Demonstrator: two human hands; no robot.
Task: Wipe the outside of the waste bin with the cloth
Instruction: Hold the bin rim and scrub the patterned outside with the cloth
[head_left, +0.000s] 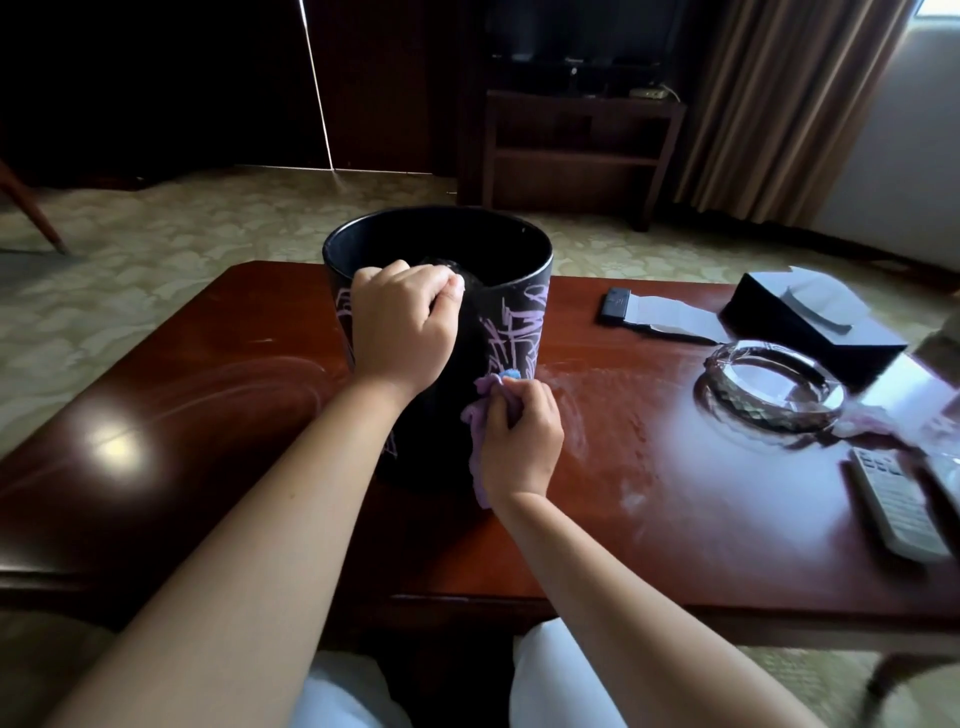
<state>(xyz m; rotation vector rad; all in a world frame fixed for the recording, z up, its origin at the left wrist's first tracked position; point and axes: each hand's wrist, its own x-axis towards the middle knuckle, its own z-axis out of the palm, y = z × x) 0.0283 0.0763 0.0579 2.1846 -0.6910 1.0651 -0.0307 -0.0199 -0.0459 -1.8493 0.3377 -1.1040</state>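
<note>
The black bin (514, 332), scrawled with purple marks that spell nothing readable, is standing on the table (208, 415). The left hand (402, 327) is gripping its near rim. The right hand (522, 441) is clutching one purple cloth (480, 421) against its lower wall. Its inside is too dark to judge.

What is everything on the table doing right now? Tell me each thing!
waste bin: upright on the table, open top, scribbled with purple marks
cloth: bunched, pressed against the bin's side
left hand: grips the bin's rim
right hand: holds the cloth
ashtray: flat on the table
remote: lying flat
tissue box: tissue sticking out
table: shiny, smeared
</note>
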